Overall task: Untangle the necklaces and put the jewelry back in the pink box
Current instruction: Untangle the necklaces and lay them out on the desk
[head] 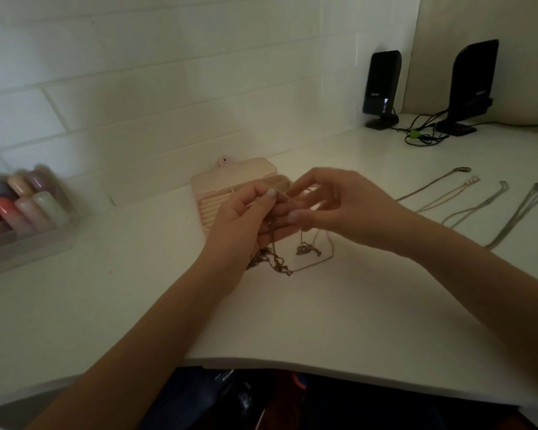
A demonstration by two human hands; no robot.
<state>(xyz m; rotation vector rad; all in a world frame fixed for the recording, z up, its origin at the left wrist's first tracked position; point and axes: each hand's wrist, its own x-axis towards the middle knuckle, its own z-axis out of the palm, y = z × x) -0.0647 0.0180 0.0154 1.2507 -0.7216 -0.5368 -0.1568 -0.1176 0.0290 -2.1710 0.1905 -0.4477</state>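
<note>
A pink jewelry box (212, 193) lies open on the white desk, its lid tilted back against the wall. Just in front of it, my left hand (246, 221) grips a tangled bunch of thin chains (274, 259) that hangs down and pools on the desk. My right hand (333, 209) pinches a strand of the same tangle beside my left fingers; a small pendant (305, 248) dangles below. Several separated necklaces (466, 200) lie stretched out side by side on the desk to the right.
A clear case of coloured nail polish bottles (22, 209) stands at the left by the brick wall. Two black speakers (382, 88) (469, 88) with cables (423, 135) stand at the back right. The desk's front edge (292, 364) curves close to me.
</note>
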